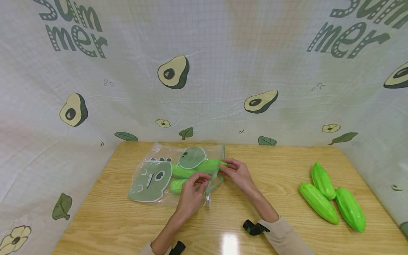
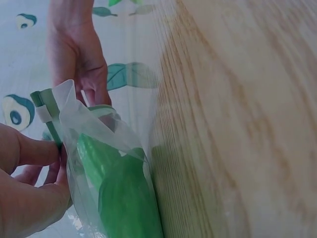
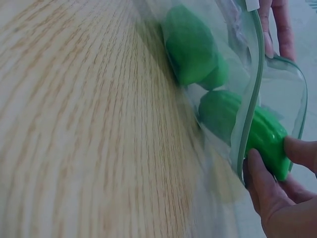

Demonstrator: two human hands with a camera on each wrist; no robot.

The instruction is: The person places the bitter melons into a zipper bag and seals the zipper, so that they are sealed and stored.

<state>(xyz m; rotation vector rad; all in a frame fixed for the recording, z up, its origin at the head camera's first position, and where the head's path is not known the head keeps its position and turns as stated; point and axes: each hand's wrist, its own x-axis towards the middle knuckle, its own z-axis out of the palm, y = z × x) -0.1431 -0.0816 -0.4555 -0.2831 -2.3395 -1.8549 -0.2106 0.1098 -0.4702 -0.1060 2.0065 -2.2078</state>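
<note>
Your left hand: pinching clear plastic zip bag with green cartoon print, centre-left of head frame | your right hand: clamped on bright-green ridged oblong fruit, at bag mouth, frame centre | three similar loose fruits: lower right.

I read 1 word, "summer", 2 times on the pale cloth facing me: a green left print and a green right print, each broken into 2 lines, "sum" over "mer", the upper line partly cropped.
</note>
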